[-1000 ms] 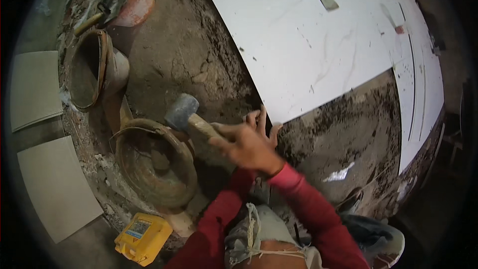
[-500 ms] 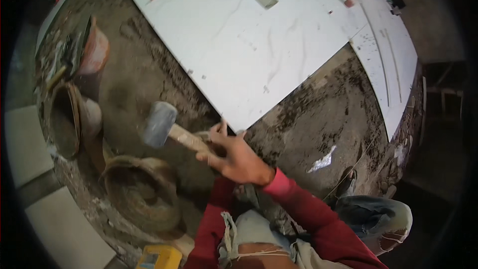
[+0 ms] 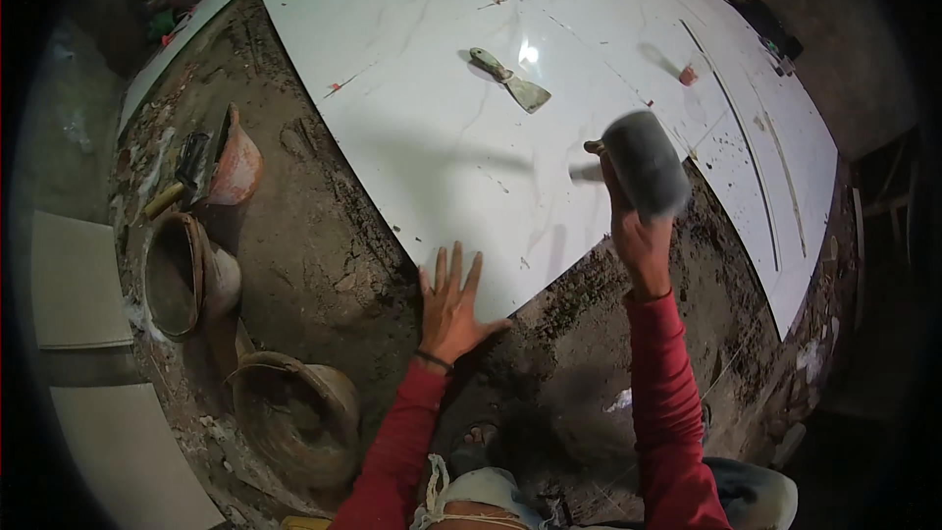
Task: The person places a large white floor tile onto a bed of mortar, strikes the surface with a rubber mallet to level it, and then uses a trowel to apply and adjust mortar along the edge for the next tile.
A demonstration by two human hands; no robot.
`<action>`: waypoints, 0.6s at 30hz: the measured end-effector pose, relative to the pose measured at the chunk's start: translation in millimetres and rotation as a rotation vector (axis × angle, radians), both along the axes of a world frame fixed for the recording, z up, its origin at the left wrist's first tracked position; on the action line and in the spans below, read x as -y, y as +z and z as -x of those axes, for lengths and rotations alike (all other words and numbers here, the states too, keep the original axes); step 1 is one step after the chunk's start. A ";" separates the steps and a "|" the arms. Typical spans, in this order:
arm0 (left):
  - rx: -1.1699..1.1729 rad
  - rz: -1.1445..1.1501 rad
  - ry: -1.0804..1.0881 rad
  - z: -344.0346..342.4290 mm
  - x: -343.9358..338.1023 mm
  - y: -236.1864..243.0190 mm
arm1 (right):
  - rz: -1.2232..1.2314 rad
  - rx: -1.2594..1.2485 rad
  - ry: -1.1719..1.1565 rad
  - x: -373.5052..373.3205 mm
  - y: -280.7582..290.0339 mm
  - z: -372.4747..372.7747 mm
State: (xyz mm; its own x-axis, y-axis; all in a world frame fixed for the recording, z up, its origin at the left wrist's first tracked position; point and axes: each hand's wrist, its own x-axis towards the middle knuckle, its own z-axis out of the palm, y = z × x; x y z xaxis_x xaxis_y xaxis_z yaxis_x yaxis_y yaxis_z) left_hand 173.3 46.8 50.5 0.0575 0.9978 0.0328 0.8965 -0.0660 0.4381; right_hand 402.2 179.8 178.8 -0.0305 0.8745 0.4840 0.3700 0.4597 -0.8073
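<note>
My left hand (image 3: 451, 319) lies flat with fingers spread at the near corner of a large white marbled floor tile (image 3: 392, 152). Raised over the right side of the tile, my right hand (image 3: 643, 247) is closed around a mallet (image 3: 646, 165) with a thick dark grey head. The head hides much of the grip, and only the end of the handle pokes out at its left. A putty knife (image 3: 512, 80) with a worn blade rests on the tile ahead of my hands.
Two dirty buckets (image 3: 299, 422) (image 3: 218, 280) and a reddish tub (image 3: 237, 169) stand on bare soil (image 3: 304, 245) at left. Pale tiles (image 3: 128, 456) lie beyond them. Thin strips (image 3: 731, 118) and a small reddish piece (image 3: 688, 75) lie on the white tiles at far right.
My right hand has lifted the mallet from beside the tile corner, up and to the right. My left hand, mostly hidden before, now shows spread at the corner. The view has shifted.
</note>
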 end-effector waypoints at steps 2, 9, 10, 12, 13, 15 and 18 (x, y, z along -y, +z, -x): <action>-0.117 0.051 -0.132 -3.2 -13.8 2.1 | 0.041 0.105 0.017 -11.5 0.7 7.5; -0.240 0.060 -0.191 -16.4 -35.6 -8.6 | 0.043 0.130 0.133 -80.3 -117.9 26.3; -0.275 0.036 -0.207 -17.9 -37.2 -14.0 | 0.318 -0.185 0.322 -89.9 -132.2 23.1; -0.230 -0.012 -0.169 -6.3 -30.1 -23.9 | -0.108 0.383 0.144 -79.9 -117.4 42.5; -0.211 0.009 -0.204 -3.5 -28.5 -21.3 | -0.169 0.492 0.061 -75.7 -113.1 51.7; -0.170 0.077 -0.243 1.1 -26.4 -20.6 | -0.005 0.581 0.049 -76.0 -85.8 59.2; -0.548 -0.262 -0.172 8.3 -14.2 -57.4 | -0.207 0.770 0.065 -65.7 -50.1 92.8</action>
